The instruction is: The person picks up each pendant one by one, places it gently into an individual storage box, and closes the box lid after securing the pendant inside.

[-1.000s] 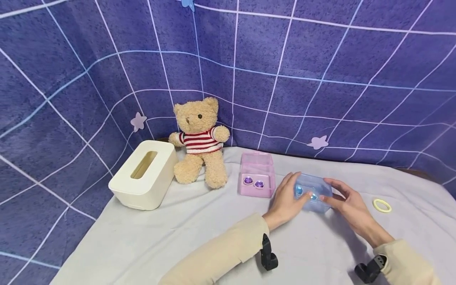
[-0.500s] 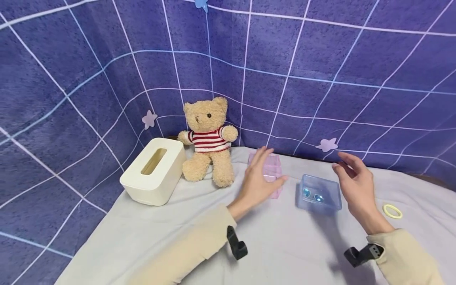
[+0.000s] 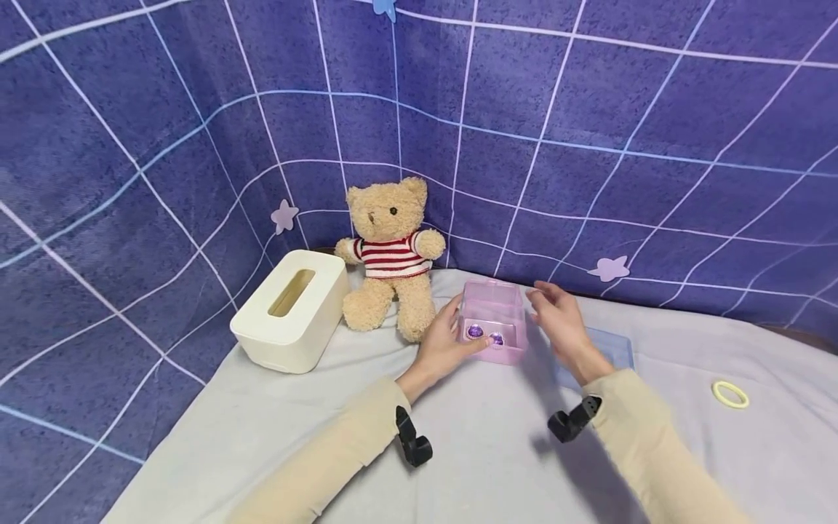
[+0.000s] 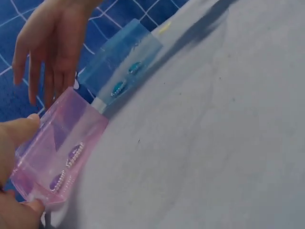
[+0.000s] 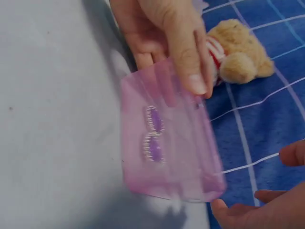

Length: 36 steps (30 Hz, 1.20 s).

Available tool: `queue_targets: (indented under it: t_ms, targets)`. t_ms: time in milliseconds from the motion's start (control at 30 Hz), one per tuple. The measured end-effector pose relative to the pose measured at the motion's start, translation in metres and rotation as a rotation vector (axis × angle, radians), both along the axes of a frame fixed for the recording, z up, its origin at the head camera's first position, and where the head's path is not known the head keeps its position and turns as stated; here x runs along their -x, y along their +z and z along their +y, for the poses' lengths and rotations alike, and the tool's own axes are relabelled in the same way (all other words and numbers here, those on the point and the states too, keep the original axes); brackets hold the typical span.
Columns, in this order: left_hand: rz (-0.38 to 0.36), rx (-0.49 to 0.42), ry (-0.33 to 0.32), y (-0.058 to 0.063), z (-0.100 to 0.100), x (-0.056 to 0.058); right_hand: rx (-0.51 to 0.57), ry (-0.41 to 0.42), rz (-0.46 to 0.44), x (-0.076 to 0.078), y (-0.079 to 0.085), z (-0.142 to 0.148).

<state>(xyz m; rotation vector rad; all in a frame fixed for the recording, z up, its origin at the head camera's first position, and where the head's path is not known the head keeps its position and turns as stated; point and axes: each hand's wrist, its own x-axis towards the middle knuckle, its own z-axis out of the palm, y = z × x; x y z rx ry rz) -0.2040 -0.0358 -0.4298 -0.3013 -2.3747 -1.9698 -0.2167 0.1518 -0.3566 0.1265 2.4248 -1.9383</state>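
On the sheet stands a clear pink box [image 3: 513, 354] with its lid [image 3: 492, 292] raised at the back. Two purple gem-like pieces with beaded rims [image 4: 74, 153] lie inside. My left hand [image 3: 440, 348] holds the box by its left end, thumb over the front and fingers along the side. To the right, my right hand [image 3: 559, 320] hovers by the box's right end, fingers loosely bent and seemingly apart from it. Behind that hand is a clear blue box [image 3: 618, 351], partly hidden in the head view; two blue gem-like pieces [image 4: 135, 67] show in it in the left wrist view.
A teddy bear [image 3: 396, 260] in a striped top sits left of the pink box. Farther left is a cream tissue box [image 3: 275, 320]. A pale yellow ring [image 3: 729, 394] lies at the right. A blue gridded curtain [image 3: 497, 167] hangs behind.
Both hands have left the blue box and moved left to the pink one. The left hand has taken hold of its end; the right hand has come near its other end.
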Motion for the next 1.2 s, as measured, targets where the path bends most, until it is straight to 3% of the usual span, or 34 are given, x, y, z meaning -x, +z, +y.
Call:
queue_targets:
  t_ms: [233, 600, 733, 967, 1200]
  targets:
    - [-0.018, -0.004, -0.039, -0.001, 0.004, -0.003, 0.095, -0.025, -0.078, 0.019, -0.017, -0.002]
    - [-0.029, -0.011, -0.044, -0.001, 0.003, -0.002, 0.218, -0.047, -0.153, 0.026, -0.011, -0.008]
    - [-0.028, 0.001, -0.045, -0.001, 0.002, -0.002, 0.191, -0.090, -0.150, 0.027, -0.007, -0.010]
    - [-0.044, 0.026, -0.024, 0.002, 0.000, -0.003, 0.129, -0.067, -0.120, 0.026, 0.000, -0.013]
    - [-0.045, 0.085, 0.005, 0.003, 0.000, -0.006, 0.123, -0.094, 0.014, 0.023, -0.004, -0.013]
